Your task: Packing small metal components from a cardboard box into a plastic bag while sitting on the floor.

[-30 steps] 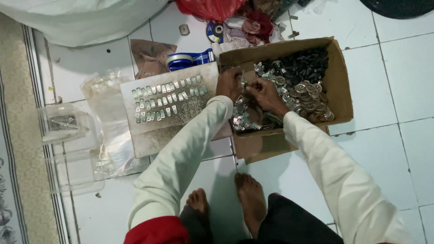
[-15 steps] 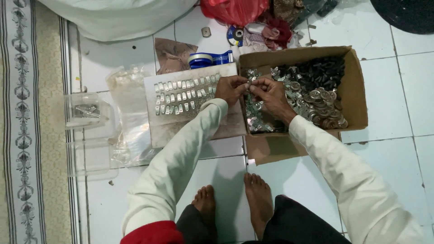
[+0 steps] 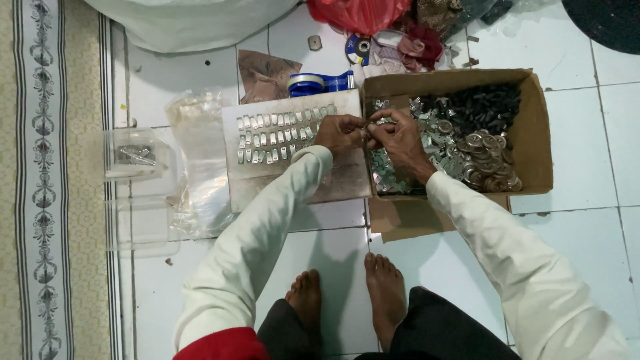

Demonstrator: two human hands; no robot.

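My left hand and my right hand meet at the left wall of a cardboard box, fingertips pinched together on a small metal piece that is mostly hidden. The box holds several shiny metal clips, round metal discs and dark parts. Left of the box lies a pale board with rows of small metal clips laid out on it. Both hands hover just above the board's right edge.
A clear plastic container and crumpled plastic bags lie left of the board. A blue tape dispenser, a red bag and scraps sit behind. A patterned rug runs along the left. My bare feet rest on white tiles.
Both hands have lifted from inside the box and come together at its left wall, near the board. The camera view has shifted a little.
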